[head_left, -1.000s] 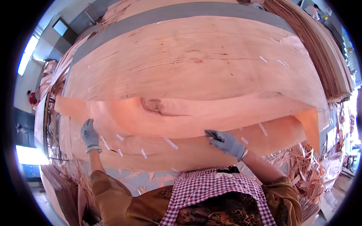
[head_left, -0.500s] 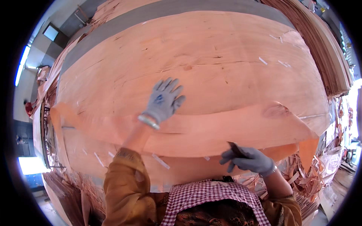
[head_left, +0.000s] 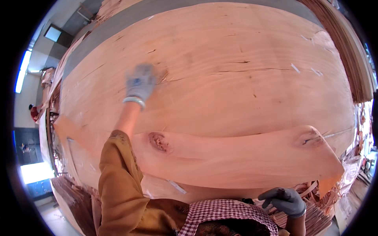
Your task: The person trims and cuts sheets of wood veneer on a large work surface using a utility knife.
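Note:
A wide, thin sheet of pale wood veneer point(head_left: 244, 74) covers the big table in front of me. My left hand point(head_left: 139, 83), in a grey glove, reaches far out and lies flat on this sheet, blurred by motion and holding nothing. A narrower veneer strip point(head_left: 244, 159) with a dark knot point(head_left: 159, 141) lies across the near side, on top of the sheet. My right hand point(head_left: 285, 200), also gloved, hangs close to my body below the strip's right end. Its fingers are curled in and I see nothing in it.
A tall stack of veneer sheets point(head_left: 356, 59) runs along the right side. Scraps and splinters point(head_left: 315, 192) lie by the near right edge. White tape pieces point(head_left: 177, 187) stick to the lower sheet. A person in red point(head_left: 33, 112) stands far off at the left.
My left hand has let go of the strip's left end and reached forward onto the big sheet. My right hand has drawn back toward my body. The strip now lies lower, nearer to me.

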